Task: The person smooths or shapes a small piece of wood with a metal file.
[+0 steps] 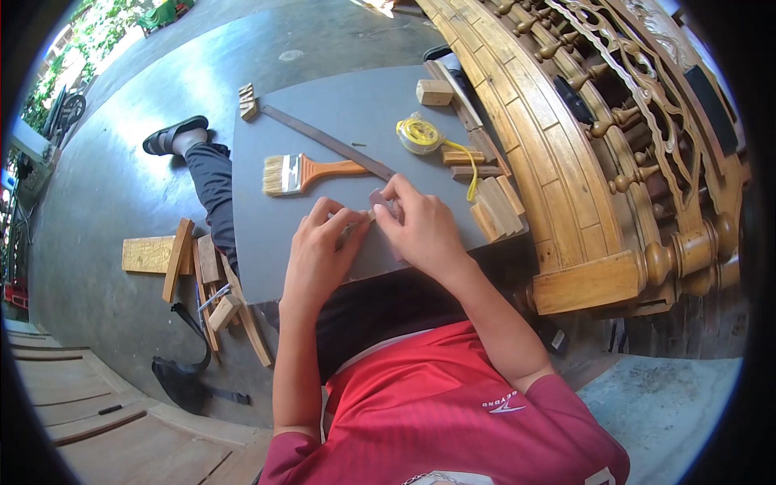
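Both of my hands meet above the near edge of a grey board [263, 234]. My right hand [424, 226] pinches a small purplish-brown piece of sandpaper [377, 199] between thumb and fingers. Closed beside it, my left hand [319, 246] grips a small pale piece of wood [370, 215], mostly hidden by the fingers. Just beyond them lies a paintbrush [331, 168] with an orange handle and pale bristles. A dark flat metal strip [315, 133] runs diagonally across the board, its near end by my right hand.
A yellow tape measure [419, 134] lies at right with its tape partly out, near several wood blocks [497, 206]. Small letter-like wood pieces [247, 102] sit at the far left corner. A carved wooden bench [558, 170] borders the right; wood offcuts [178, 259] and a black strap [186, 380] lie left.
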The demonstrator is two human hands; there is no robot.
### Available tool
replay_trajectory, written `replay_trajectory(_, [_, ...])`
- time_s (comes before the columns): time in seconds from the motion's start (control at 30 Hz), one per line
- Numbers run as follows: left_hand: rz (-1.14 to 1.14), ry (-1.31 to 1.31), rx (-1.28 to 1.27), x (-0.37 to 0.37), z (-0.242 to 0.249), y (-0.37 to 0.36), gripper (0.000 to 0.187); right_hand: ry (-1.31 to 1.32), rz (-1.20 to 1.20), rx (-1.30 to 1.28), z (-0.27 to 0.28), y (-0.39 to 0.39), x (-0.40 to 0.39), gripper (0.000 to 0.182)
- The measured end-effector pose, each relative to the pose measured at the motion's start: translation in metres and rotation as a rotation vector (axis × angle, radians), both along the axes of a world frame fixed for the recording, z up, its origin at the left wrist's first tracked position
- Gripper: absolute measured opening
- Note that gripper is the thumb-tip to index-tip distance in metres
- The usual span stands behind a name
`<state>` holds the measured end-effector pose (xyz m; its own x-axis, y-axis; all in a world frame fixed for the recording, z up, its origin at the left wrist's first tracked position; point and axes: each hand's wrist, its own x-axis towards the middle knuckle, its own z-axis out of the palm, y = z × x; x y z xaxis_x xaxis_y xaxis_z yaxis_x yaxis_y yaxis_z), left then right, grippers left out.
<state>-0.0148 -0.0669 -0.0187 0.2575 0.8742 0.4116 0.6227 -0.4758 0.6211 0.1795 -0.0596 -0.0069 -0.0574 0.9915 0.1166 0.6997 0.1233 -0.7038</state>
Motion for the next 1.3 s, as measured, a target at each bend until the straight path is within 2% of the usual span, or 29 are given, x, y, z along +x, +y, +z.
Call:
replay_trajectory(0.17, [0.015, -0.021, -0.088, 0.003, 0.007, -0.003, 0.013, 0.034, 0.002, 0.05, -0.005, 0.007, -0.003, 0.021])
replay_trajectory(0.57, [-0.002, -0.015, -0.041, 0.003, 0.006, -0.001, 0.014, 0.085, 0.029, 0.093, -0.011, 0.006, -0.002, 0.021])
replay_trajectory(0.67, [-0.006, -0.03, -0.049, 0.003, 0.008, -0.002, 0.013, 0.028, 0.087, 0.034, 0.001, -0.002, 0.004, 0.019])
replay_trajectory(0.87, [-0.038, -0.036, -0.062, 0.001, 0.01, -0.002, 0.014, 0.056, -0.012, 0.146, -0.011, 0.005, -0.009, 0.02])
replay_trajectory(0.93, [-0.03, -0.012, -0.073, -0.001, 0.002, 0.001, 0.017, 0.108, -0.001, 0.228, -0.026, 0.008, -0.009, 0.019])
replay_trajectory(1.0, [-0.003, 0.034, -0.114, 0.0, 0.003, 0.0, 0.017, 0.116, 0.085, 0.096, -0.013, 0.004, 0.002, 0.018])
replay_trajectory(1.3, [0.036, 0.137, -0.119, 0.004, 0.004, -0.003, 0.016, 0.087, 0.005, 0.234, -0.035, 0.01, -0.009, 0.018])
